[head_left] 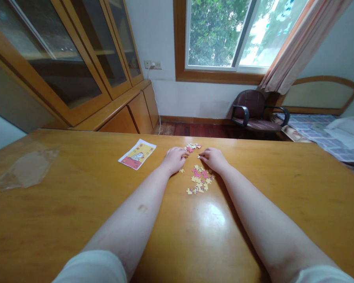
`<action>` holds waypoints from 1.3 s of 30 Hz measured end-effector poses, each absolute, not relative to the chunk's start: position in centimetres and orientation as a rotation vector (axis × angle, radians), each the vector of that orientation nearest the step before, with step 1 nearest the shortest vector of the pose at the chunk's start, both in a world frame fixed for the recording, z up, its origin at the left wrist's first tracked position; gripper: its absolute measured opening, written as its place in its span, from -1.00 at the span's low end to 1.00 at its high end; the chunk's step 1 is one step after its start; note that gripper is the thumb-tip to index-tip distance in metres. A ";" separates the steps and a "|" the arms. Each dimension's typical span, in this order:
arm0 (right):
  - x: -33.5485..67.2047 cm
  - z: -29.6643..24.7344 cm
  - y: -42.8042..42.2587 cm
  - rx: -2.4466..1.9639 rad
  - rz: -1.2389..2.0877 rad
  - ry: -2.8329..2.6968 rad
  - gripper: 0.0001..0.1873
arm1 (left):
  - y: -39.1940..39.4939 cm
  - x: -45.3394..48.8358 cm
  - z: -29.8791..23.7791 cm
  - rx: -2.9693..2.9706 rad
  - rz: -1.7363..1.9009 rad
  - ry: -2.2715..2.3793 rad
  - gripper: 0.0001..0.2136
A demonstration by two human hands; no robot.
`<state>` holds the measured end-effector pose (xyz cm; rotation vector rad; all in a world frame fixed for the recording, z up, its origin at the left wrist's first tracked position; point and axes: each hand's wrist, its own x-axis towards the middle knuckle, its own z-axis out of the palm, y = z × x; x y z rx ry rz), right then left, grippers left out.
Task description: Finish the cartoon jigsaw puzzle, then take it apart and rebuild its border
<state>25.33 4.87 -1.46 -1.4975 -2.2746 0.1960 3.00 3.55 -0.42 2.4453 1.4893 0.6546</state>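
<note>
Both my forearms stretch out over a wooden table (76,204). My left hand (174,157) rests knuckles up with its fingers curled into a pinch beside a small joined cluster of puzzle pieces (191,147). My right hand (212,158) mirrors it, fingers pinched together near a tiny piece; what either pinch holds is too small to name. Between and below the hands lies a loose scatter of yellow and pink puzzle pieces (200,180). A printed picture card (137,153) with a red and yellow drawing lies to the left of my left hand.
A crumpled clear plastic bag (25,169) lies at the table's left edge. Wooden cabinets with glass doors (76,67) stand along the left. Behind the table are a dark office chair (255,114), a window and a bed at the right.
</note>
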 end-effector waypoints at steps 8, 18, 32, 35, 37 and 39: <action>23.8 -0.9 3.8 -1.349 0.345 -2.324 -0.91 | 3.7 2.9 -0.7 2.435 0.661 1.474 -0.66; 23.7 -0.8 3.1 -1.553 0.161 -2.425 -0.39 | 3.3 3.2 -0.1 2.512 0.541 1.360 -0.69; 23.4 -0.9 3.4 -1.702 0.158 -2.480 -0.40 | 3.4 3.2 0.0 2.438 0.570 1.563 -0.74; 23.2 -0.9 3.5 -1.667 0.212 -2.466 -0.49 | 3.5 3.1 -0.1 2.440 0.600 1.589 -0.74; 23.3 -0.8 3.6 -1.625 0.224 -2.424 -0.53 | 3.6 3.0 -0.2 2.437 0.610 1.605 -0.74; 23.5 -0.8 3.6 -1.574 0.224 -2.381 -0.55 | 3.6 3.0 -0.2 2.431 0.612 1.614 -0.74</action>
